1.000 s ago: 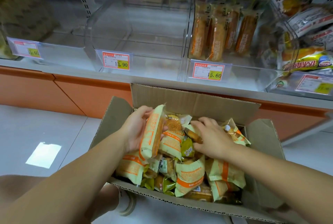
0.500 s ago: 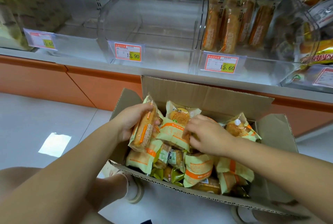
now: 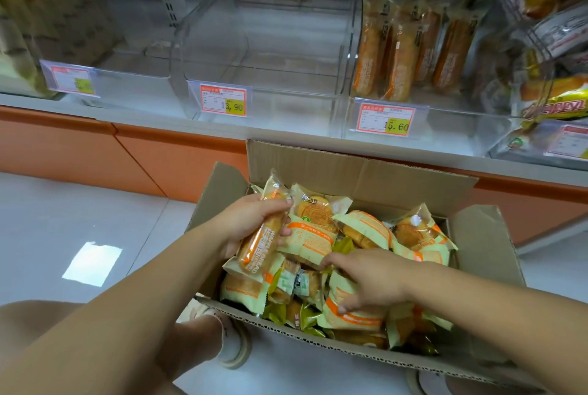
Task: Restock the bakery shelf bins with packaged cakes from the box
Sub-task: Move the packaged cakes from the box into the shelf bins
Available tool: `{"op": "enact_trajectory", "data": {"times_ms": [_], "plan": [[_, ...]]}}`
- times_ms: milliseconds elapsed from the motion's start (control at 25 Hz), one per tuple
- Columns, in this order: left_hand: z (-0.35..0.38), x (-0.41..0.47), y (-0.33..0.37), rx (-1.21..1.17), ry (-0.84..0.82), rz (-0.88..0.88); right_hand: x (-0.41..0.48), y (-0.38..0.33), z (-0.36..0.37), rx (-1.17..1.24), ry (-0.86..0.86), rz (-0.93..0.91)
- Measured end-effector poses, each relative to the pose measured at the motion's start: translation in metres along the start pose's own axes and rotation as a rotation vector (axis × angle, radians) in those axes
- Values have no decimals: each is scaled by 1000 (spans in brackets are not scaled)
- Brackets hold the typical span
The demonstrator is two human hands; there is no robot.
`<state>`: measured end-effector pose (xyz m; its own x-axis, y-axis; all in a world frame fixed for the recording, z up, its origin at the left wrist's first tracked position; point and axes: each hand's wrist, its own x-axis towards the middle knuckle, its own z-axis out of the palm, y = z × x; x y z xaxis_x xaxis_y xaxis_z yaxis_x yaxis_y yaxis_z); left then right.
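Note:
An open cardboard box [image 3: 350,172] on the floor holds several packaged cakes in pale green and orange wrappers. My left hand [image 3: 251,219] grips a long waffle bread pack [image 3: 259,248] on edge at the box's left side. My right hand [image 3: 372,280] lies palm down on the packs near the box's front, fingers curled over a cake pack [image 3: 346,315]; whether it grips it is unclear. Above the box, a clear shelf bin [image 3: 264,76] with a 13.90 tag has nothing in it.
A bin to the right [image 3: 410,51] holds several upright long bread packs behind a 15.60 tag. More bagged goods fill bins at far right [image 3: 553,98] and far left [image 3: 38,28]. An orange base panel [image 3: 127,156] runs under the shelf. My shoe [image 3: 234,343] is beside the box.
My left hand has lifted the waffle bread pack slightly and turned it on edge. My right hand has slid from the middle of the box toward its front.

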<state>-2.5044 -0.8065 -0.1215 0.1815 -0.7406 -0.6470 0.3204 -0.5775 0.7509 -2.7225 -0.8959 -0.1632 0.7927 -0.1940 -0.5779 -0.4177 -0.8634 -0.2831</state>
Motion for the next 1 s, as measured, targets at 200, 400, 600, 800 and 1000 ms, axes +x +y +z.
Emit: {"op": "enact_trajectory", "data": {"times_ms": [200, 400, 600, 800, 1000], "plan": [[11, 6, -4, 8, -66, 24, -11, 9, -7, 211, 176, 86], [25, 13, 6, 68, -73, 34, -34, 66, -32, 127, 600, 559], [30, 16, -2, 245, -162, 4, -35, 80, -25, 135, 535, 756], [46, 22, -24, 895, -103, 195, -30, 85, -6, 148, 550, 838], [56, 23, -21, 1186, -43, 355, -37, 74, -15, 278, 611, 662]]}}
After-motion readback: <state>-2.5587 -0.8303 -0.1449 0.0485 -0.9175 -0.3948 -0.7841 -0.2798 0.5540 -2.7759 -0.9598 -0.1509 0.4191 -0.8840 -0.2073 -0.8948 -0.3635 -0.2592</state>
